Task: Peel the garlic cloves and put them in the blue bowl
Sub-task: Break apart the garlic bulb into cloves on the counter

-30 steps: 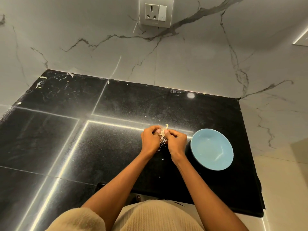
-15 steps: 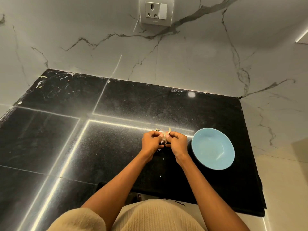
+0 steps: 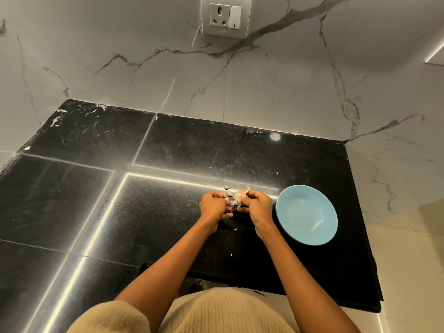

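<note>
1. Black polished stone forms the counter (image 3: 168, 212) in the head view, backed by a grey-veined marble wall (image 3: 120, 56).
2. The left hand (image 3: 213, 206) and right hand (image 3: 257, 204) meet with fingers curled, both pinching the garlic (image 3: 236, 197) between them, just above the counter.
3. Loose cloves and bits of skin (image 3: 227, 187) lie just beyond the hands.
4. The blue bowl (image 3: 306, 215) sits just right of the right hand.
5. A wall socket (image 3: 225, 16) carries no readable writing.
</note>
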Tool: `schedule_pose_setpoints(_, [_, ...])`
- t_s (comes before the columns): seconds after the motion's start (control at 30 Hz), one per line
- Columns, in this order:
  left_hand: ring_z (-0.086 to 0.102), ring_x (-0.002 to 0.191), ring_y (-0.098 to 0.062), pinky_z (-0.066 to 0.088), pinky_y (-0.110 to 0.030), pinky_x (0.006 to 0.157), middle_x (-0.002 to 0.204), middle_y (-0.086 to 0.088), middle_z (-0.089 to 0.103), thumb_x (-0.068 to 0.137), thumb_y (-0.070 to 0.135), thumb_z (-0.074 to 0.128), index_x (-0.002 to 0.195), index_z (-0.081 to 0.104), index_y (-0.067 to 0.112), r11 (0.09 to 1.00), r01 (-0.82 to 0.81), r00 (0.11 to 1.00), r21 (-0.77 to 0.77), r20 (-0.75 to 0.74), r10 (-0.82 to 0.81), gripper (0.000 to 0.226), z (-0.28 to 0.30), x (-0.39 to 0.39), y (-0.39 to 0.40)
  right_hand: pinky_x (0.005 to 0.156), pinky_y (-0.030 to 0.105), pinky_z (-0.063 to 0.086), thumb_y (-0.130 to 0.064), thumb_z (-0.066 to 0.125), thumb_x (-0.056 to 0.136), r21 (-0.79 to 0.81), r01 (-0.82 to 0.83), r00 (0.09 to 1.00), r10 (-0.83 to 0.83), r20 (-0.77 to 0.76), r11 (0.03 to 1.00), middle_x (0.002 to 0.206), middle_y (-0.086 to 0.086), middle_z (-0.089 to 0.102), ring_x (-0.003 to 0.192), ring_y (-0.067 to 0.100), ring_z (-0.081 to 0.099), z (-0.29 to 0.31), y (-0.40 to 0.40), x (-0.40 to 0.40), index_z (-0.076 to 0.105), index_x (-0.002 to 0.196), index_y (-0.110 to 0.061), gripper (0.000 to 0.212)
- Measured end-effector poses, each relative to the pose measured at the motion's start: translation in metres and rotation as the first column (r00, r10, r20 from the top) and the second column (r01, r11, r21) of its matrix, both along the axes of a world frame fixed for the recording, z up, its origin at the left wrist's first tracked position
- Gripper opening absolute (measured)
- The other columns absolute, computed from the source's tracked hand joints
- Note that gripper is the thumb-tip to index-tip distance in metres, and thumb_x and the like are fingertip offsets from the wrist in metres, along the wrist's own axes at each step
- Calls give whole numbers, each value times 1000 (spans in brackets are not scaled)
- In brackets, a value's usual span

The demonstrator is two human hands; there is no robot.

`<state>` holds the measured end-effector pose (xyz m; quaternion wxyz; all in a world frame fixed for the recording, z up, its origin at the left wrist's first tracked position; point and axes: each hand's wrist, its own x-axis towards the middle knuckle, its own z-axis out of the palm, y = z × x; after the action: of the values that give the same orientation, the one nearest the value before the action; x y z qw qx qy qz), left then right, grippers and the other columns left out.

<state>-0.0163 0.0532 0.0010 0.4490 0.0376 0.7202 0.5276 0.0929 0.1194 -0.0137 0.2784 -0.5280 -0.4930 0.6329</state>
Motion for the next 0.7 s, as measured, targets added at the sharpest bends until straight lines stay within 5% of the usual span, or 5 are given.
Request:
schedule_pose_setpoints(0.27, [74,83,-21,61,-29,68,96,-12,74,92,5,69,102,70,8,979,121,993,162,-17,-120,11,9,1,0,75,43,64,0,75,88,-10,28,998,-28,-50,1000,90,20,75,84,33,76,4,-4,-2,69,89,2,7])
schedule_pose_setpoints(0.4, [73,82,-19,61,-27,69,89,-11,75,88,0,72,97,73,6,975,100,994,197,-52,-91,11,8,-1,-1,68,32,61,0,75,86,-22,-21,999,20,-24,1000,91,18,74,88,33,74,8,0,1,67,85,-5,10])
schedule_pose_setpoints(0.57, [72,78,-19,61,-30,74,86,-9,75,84,0,77,88,74,10,982,94,987,166,-142,-71,12,8,-3,-2,71,33,62,1,74,86,20,-146,989,147,-19,989,91,14,76,87,26,76,13,2,5,71,113,-11,30])
schedule_pose_setpoints(0.7, [74,83,-24,62,-35,77,85,-9,76,84,2,76,86,75,11,982,99,984,160,-161,-73,9,9,-4,0,70,32,61,-7,73,92,54,-195,980,196,-24,979,94,12,77,87,23,73,15,-2,4,76,106,-9,14])
